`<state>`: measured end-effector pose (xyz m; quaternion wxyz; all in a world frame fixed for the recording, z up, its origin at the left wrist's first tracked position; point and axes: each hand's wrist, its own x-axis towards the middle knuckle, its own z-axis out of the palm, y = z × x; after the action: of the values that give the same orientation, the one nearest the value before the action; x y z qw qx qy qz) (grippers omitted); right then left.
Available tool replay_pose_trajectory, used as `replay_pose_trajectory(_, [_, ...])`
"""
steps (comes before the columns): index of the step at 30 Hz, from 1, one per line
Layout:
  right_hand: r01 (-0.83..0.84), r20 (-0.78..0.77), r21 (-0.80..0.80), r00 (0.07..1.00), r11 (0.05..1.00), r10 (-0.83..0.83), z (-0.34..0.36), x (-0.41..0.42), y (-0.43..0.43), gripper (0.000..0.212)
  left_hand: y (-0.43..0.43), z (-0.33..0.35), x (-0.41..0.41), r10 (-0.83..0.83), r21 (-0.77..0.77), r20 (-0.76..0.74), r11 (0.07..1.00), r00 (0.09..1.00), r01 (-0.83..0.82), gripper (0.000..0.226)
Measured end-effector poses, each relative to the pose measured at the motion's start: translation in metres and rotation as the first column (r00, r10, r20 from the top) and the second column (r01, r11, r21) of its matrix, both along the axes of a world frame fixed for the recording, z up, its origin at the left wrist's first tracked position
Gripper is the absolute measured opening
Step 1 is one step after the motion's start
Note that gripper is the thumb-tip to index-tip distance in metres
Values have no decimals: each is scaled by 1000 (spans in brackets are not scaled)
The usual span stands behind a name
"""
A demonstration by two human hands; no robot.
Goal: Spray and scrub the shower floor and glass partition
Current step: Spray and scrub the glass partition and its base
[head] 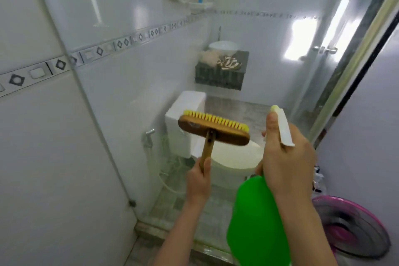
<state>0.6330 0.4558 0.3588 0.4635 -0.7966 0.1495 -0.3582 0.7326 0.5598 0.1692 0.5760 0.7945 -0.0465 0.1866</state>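
My left hand (198, 181) grips the wooden handle of a scrub brush (213, 129). Its brown wooden head is raised, with the yellow bristles pointing away from me toward the glass partition (129, 84). My right hand (287, 157) holds the white trigger head of a green spray bottle (257, 222), with the nozzle aimed forward at the glass. The grey tiled floor (216, 207) shows below, seen through the glass.
Beyond the glass stand a white toilet (233, 162) with its tank, a bidet hose, and a dark counter (220, 77) with a basin and cloths. A glass door with a metal handle (323, 49) is at the right. A pink fan (354, 227) lies at the lower right.
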Motion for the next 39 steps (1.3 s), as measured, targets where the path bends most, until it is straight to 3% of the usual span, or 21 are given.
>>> replay_pose_trajectory(4, [-11, -20, 52, 1000, 999, 12, 15, 1, -21, 48, -12, 35, 9, 6, 41, 36, 999, 999, -7, 50])
replay_pose_trajectory(8, [-4, -17, 28, 1000, 1000, 4, 22, -2, -36, 57, -32, 57, 34, -29, 37, 177, 999, 984, 22, 63])
replay_pose_trajectory(11, [-15, -30, -4, 999, 1000, 15, 20, -4, -44, 52, -39, -1, 4, -69, 181, 79, 982, 994, 54, 77])
replay_pose_trajectory(14, [-39, -66, 20, 997, 999, 40, 14, -12, -54, 61, -50, -34, -34, -117, 317, -103, 938, 988, 144, 70])
replay_pose_trajectory(18, [-46, -30, 48, 998, 998, 48, 14, -27, -78, 46, -90, 29, -23, -113, 167, 59, 981, 992, 102, 69])
replay_pose_trajectory(22, [-82, 16, 43, 997, 996, 81, 8, -39, -89, 47, -125, 81, 4, -95, 60, 169, 994, 981, 86, 54])
replay_pose_trajectory(24, [-78, 8, 16, 997, 997, 78, -3, -41, -89, 48, -127, 48, -3, -86, 12, 130, 996, 988, 85, 59])
replay_pose_trajectory(27, [-78, -19, 37, 997, 996, 79, -26, -44, -92, 46, -113, -36, -41, -84, -5, -47, 996, 995, 83, 73])
replay_pose_trajectory(29, [-70, -55, 51, 996, 996, 72, -39, -47, -93, 49, -105, -61, -58, -83, -19, -116, 997, 990, 81, 71])
replay_pose_trajectory(35, [-60, -85, 38, 994, 997, 63, -80, -42, -89, 50, -121, -9, -19, -84, -19, 90, 996, 992, 86, 47])
replay_pose_trajectory(37, [-62, -101, 51, 993, 997, 67, -104, -37, -85, 52, -117, -50, -20, -109, -4, 80, 994, 991, 110, 52])
replay_pose_trajectory(39, [-57, -118, 74, 991, 996, 66, -122, -36, -81, 52, -104, -117, -42, -116, 64, -37, 991, 993, 118, 64])
